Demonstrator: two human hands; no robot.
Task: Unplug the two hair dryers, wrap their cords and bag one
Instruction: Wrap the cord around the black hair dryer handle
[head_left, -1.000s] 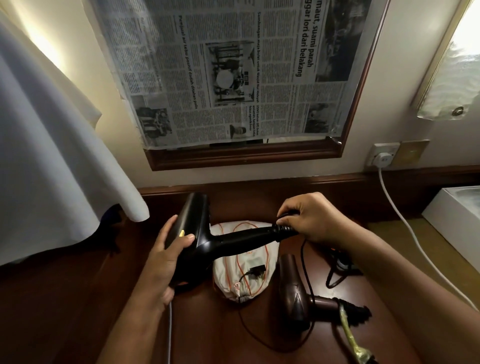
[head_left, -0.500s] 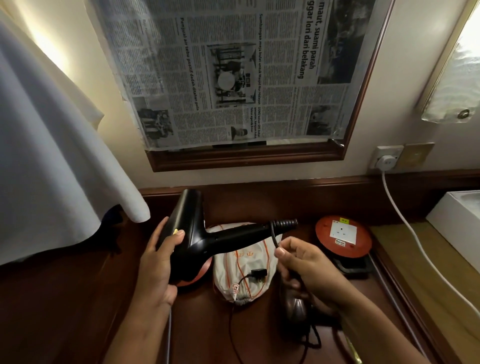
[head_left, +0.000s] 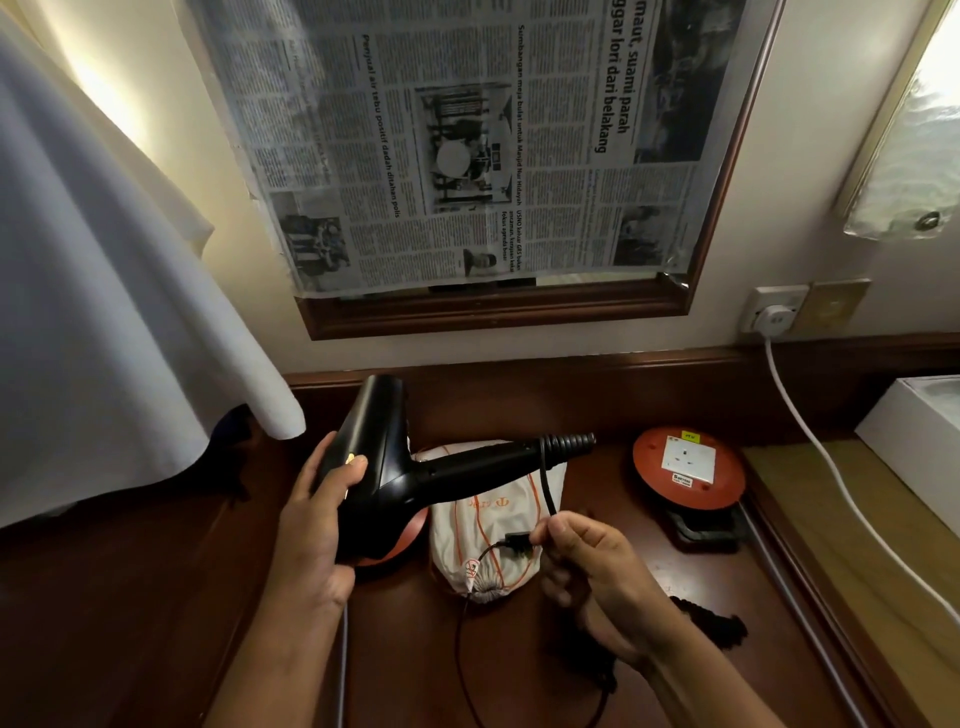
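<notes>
My left hand grips the body of a black hair dryer, held above the desk with its handle pointing right. The dryer's black cord drops from the handle's ribbed end to my right hand, which pinches it between thumb and fingers. A white drawstring bag with orange lines lies on the desk behind the handle. The second, dark hair dryer is mostly hidden under my right forearm; only its ribbed handle end shows.
A round red extension reel with a white socket sits on the dark wooden desk. A white cable runs from a wall socket. A white cloth hangs at the left. A newspaper-covered mirror hangs above.
My right hand left the end of the dryer's handle and slid down along the cord toward me. It now covers the second dryer, and the red reel has come into sight.
</notes>
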